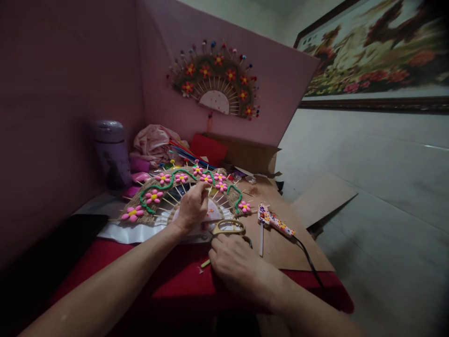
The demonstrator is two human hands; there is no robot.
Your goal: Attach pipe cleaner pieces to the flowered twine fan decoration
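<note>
A half-round craft fan [145, 187] wrapped in twine lies on the table, with pink flowers, a wavy green strip and thin sticks spread like ribs. My left hand [193, 206] is over its middle, fingers pinched together; what they hold, if anything, is too small to make out. Down by the table's front edge, my right hand [236, 262] is closed, its fingertips turned under and hidden. A short yellow-green stick [206, 264] lies beside those fingers. Just behind the right hand are gold-handled scissors [229, 227], partly covered by it.
To the right, a flower-patterned glue gun [275, 220] with a black cord lies on brown cardboard [291, 252]. A purple tumbler [111, 157] stands at the left. Behind are pink cloth [154, 142], pipe cleaners and a cardboard box [254, 157]. A finished-looking fan [213, 84] hangs on the pink panel.
</note>
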